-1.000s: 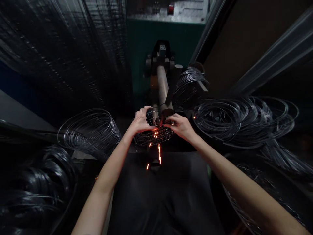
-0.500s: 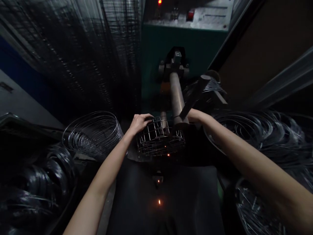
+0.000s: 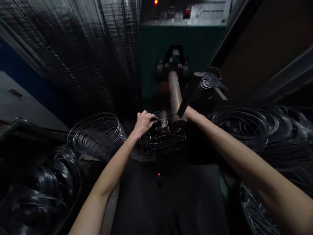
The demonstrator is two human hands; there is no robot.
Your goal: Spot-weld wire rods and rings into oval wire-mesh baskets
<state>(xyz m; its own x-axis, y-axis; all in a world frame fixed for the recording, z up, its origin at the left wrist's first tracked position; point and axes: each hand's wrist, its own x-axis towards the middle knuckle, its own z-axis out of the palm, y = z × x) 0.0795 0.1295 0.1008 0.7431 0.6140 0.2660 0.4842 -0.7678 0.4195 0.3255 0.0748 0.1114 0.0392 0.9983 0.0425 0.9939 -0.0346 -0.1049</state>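
A round wire basket (image 3: 162, 143) made of thin metal rods sits at the electrodes of a spot welder (image 3: 175, 94). My left hand (image 3: 146, 123) has its fingers closed on the basket's upper left rim. The welder's thick upper arm hides part of the basket, and a shorter lower electrode post (image 3: 164, 120) shows inside the wire frame. Behind that upper arm is my right hand (image 3: 189, 112); only the wrist shows, its fingers are hidden. One small orange spark glows below the basket, in front of a dark apron (image 3: 168, 195).
A coil of wire rings (image 3: 97, 133) stands at left, above more bundled rings (image 3: 46, 182). Stacks of rings (image 3: 264, 127) lie at right, over a bin of short wires (image 3: 259, 209). Wire mesh panels (image 3: 80, 49) hang at the back left. The green welder housing carries a control panel (image 3: 205, 13).
Several bright sparks have died down to one small one. My left hand and the basket rim under it have shifted slightly to the right. The whole view has moved a little.
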